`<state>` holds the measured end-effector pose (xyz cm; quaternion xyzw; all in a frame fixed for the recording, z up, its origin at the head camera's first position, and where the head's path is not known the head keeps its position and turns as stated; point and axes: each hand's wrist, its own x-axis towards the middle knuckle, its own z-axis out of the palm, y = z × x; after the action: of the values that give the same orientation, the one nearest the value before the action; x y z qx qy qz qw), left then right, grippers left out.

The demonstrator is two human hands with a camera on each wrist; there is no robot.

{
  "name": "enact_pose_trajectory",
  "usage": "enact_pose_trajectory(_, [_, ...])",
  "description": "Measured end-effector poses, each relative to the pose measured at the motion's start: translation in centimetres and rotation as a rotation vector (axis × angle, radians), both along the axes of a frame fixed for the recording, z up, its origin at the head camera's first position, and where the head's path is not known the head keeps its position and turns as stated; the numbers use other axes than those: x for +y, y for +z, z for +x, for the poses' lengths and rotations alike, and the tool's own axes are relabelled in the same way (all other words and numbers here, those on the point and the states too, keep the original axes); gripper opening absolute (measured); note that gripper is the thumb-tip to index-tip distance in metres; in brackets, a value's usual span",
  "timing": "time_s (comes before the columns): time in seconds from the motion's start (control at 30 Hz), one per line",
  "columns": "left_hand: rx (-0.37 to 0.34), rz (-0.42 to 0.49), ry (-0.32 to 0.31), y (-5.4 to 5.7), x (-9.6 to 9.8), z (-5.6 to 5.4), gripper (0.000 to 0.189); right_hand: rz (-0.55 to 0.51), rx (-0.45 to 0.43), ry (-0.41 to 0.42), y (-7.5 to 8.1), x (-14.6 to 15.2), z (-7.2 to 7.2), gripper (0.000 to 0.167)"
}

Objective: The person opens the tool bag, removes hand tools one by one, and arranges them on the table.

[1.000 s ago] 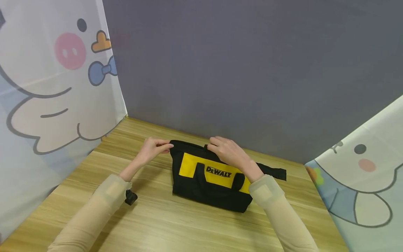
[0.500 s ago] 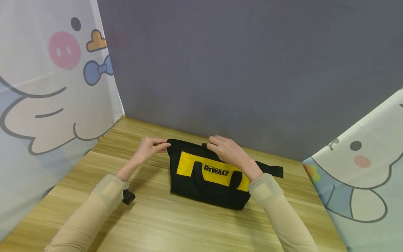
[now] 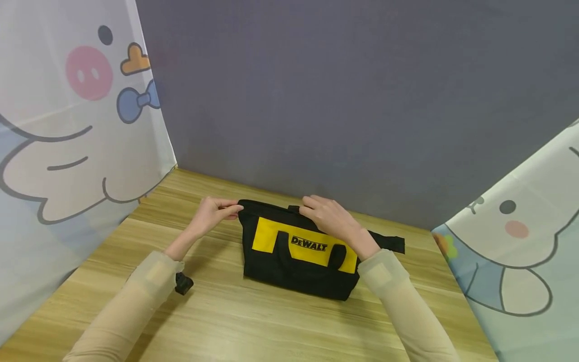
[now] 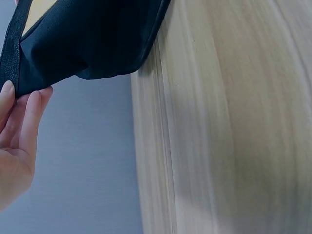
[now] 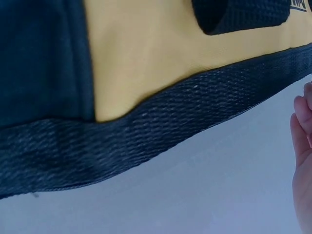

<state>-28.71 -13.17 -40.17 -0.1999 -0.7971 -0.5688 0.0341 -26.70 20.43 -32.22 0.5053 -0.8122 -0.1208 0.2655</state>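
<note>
A black and yellow DeWalt tool bag (image 3: 289, 281) stands on the wooden table, its printed side and two strap handles facing me. At its upper left corner, my left hand (image 3: 211, 216) pinches the fabric between thumb and fingers. The left wrist view shows that hand (image 4: 19, 131) at the end of the zipper edge (image 4: 10, 58). My right hand (image 3: 329, 217) has curled fingers at the middle of the bag's top edge, beside a small black tab (image 3: 293, 208). What its fingertips pinch is hidden. In the right wrist view, only part of that hand (image 5: 303, 131) shows.
A black strap end (image 3: 391, 243) sticks out past the bag's right side. Under my left forearm shows a small black object (image 3: 183, 284), partly hidden by the sleeve. A grey panel (image 3: 289, 100) rises behind the table, with cartoon-printed cloths (image 3: 68, 181) at both sides.
The head view has shifted slightly. My right hand has moved a little to the right along the bag's top edge, while my left hand keeps its pinch on the corner.
</note>
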Motion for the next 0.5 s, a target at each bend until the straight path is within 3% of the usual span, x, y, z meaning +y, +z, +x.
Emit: enact_pose_trajectory(0.5, [-0.034, -0.009, 0.011, -0.1, 0.1, -0.1, 0.037, -0.012, -0.026, -0.038, -0.2, 1.7, 0.5, 0.019])
